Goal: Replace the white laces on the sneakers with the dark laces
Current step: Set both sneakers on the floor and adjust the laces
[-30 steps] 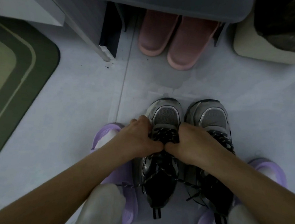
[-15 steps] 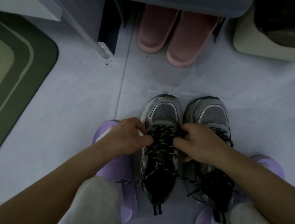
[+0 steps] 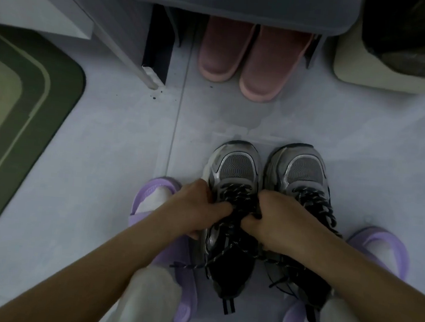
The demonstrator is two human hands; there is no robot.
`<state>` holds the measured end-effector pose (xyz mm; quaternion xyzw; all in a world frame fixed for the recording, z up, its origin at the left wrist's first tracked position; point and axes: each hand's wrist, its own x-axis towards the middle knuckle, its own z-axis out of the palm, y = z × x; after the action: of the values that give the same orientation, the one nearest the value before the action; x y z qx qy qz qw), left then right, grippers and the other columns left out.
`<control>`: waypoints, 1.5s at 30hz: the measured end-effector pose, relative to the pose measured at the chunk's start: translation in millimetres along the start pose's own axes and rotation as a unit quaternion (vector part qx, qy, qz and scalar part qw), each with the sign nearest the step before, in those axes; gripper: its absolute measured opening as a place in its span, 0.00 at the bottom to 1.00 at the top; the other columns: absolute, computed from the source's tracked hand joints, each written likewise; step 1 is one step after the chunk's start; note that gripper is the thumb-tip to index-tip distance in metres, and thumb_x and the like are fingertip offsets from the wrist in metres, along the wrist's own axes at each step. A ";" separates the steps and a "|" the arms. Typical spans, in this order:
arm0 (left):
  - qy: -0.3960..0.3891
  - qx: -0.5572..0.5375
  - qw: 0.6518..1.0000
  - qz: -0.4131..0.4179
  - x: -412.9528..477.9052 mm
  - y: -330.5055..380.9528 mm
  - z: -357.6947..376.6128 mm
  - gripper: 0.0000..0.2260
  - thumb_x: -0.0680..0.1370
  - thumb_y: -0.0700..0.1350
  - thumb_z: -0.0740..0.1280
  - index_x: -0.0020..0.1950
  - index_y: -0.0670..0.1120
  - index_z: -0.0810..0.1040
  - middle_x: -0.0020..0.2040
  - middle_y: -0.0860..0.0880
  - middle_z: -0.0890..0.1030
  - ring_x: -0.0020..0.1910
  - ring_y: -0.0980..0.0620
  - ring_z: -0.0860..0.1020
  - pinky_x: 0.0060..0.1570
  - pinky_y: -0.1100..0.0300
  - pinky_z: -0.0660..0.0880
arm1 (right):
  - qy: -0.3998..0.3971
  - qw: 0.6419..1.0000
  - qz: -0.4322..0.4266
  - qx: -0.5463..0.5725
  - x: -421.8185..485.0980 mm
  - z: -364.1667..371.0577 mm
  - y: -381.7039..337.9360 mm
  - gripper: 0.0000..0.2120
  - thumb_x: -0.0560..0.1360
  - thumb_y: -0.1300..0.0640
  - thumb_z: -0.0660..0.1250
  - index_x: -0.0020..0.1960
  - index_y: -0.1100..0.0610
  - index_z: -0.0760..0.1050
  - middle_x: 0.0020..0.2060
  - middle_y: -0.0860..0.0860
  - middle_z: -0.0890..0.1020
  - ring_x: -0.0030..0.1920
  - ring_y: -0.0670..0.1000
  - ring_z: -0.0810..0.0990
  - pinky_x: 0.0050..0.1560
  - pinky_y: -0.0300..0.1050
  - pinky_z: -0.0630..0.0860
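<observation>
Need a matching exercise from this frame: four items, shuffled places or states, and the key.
Items:
1. pink slippers
2. purple slippers
3. green striped mat
4. left sneaker

Places or states:
a. worn by the person
b. left hand and right hand grip its dark laces
c. toes tucked under grey furniture
d. lying at the left edge of the floor

Pairs: 1-c, 2-a, 3-d, 4-b
</observation>
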<state>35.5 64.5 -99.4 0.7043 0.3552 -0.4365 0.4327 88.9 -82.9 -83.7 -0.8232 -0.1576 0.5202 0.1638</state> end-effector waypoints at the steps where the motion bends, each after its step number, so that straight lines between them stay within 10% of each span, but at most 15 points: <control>1: -0.012 -0.013 1.000 0.000 3.0 0.8 -1.4 0.08 0.72 0.47 0.67 0.41 0.43 0.75 0.39 0.45 0.80 0.36 0.49 0.80 0.39 0.51 0.82 | -0.010 1.000 0.001 0.001 1.6 -0.4 0.9 0.11 0.74 0.52 0.64 0.39 0.58 0.67 0.36 0.52 0.76 0.36 0.50 0.76 0.35 0.43 0.73; 8: -0.051 -0.087 0.995 0.011 5.5 -14.6 -12.1 0.04 0.76 0.44 0.67 0.42 0.44 0.76 0.38 0.46 0.80 0.35 0.52 0.80 0.45 0.52 0.81 | -0.064 0.978 0.004 0.196 5.7 -1.4 20.8 0.09 0.74 0.56 0.66 0.52 0.60 0.76 0.38 0.55 0.84 0.39 0.54 0.84 0.44 0.54 0.82; 13: -0.078 0.002 0.997 0.029 -6.7 -27.9 -13.7 0.35 0.58 0.70 0.71 0.54 0.47 0.73 0.48 0.49 0.81 0.47 0.51 0.82 0.37 0.56 0.81 | 0.149 0.922 -0.035 0.357 -24.2 -33.5 53.2 0.09 0.77 0.63 0.61 0.49 0.54 0.79 0.38 0.51 0.83 0.35 0.42 0.82 0.37 0.31 0.77; 16: -0.089 0.128 0.982 0.110 -12.1 -31.8 1.5 0.11 0.70 0.56 0.72 0.39 0.54 0.72 0.35 0.58 0.80 0.37 0.62 0.79 0.39 0.66 0.75 | 0.219 0.951 0.008 0.219 -39.6 -47.2 90.2 0.12 0.72 0.64 0.68 0.50 0.50 0.78 0.36 0.48 0.80 0.31 0.44 0.76 0.35 0.30 0.72; 21: -0.004 0.230 0.966 0.120 -12.9 -36.4 15.5 0.06 0.74 0.48 0.63 0.46 0.47 0.74 0.42 0.47 0.82 0.42 0.49 0.80 0.41 0.59 0.74 | -0.063 0.998 0.030 0.004 -56.7 -23.3 105.9 0.41 0.54 0.40 0.70 0.64 0.47 0.65 0.46 0.41 0.79 0.44 0.41 0.79 0.48 0.36 0.74; 26: 0.054 0.230 0.965 0.110 -6.4 -25.4 0.1 0.06 0.75 0.45 0.62 0.39 0.45 0.70 0.34 0.47 0.79 0.36 0.45 0.79 0.40 0.55 0.77 | 0.089 0.994 0.030 -0.051 -46.4 -6.9 100.4 0.33 0.75 0.50 0.63 0.74 0.56 0.51 0.52 0.57 0.81 0.51 0.58 0.80 0.47 0.44 0.70; 33: 0.106 0.278 0.949 0.102 -7.9 -14.9 -5.4 0.08 0.74 0.46 0.62 0.44 0.42 0.72 0.37 0.41 0.82 0.36 0.41 0.80 0.41 0.51 0.78 | 0.136 0.989 0.002 -0.063 -44.4 -13.1 97.0 0.29 0.79 0.55 0.56 0.75 0.58 0.47 0.48 0.59 0.80 0.47 0.58 0.78 0.38 0.43 0.63; 40: 0.170 0.378 0.893 0.174 -29.4 23.2 -0.6 0.34 0.71 0.57 0.69 0.71 0.45 0.60 0.63 0.45 0.72 0.61 0.45 0.73 0.59 0.55 0.70 | 0.093 0.994 -0.022 0.054 -34.8 -27.4 98.7 0.34 0.73 0.41 0.65 0.73 0.47 0.55 0.52 0.51 0.81 0.48 0.49 0.80 0.51 0.42 0.74; 43: 0.208 0.237 0.874 0.370 -38.1 64.1 16.2 0.16 0.72 0.51 0.69 0.59 0.49 0.74 0.52 0.51 0.76 0.51 0.53 0.76 0.53 0.59 0.73 | 0.138 0.985 0.005 0.108 -40.5 -33.2 111.0 0.25 0.66 0.33 0.63 0.57 0.46 0.73 0.46 0.46 0.82 0.40 0.44 0.79 0.47 0.40 0.75; 45: 0.125 0.226 0.914 0.313 -29.6 80.3 31.5 0.10 0.74 0.52 0.68 0.52 0.51 0.76 0.47 0.55 0.77 0.46 0.56 0.76 0.49 0.60 0.73 | 0.196 0.970 -0.007 0.147 -38.7 -34.3 114.4 0.24 0.66 0.32 0.57 0.44 0.50 0.76 0.39 0.47 0.82 0.37 0.46 0.80 0.44 0.43 0.76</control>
<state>85.5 2.0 -55.7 0.9073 0.0597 -0.2552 0.3289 114.4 -205.7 -88.3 -0.8748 -0.0500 0.3654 0.3142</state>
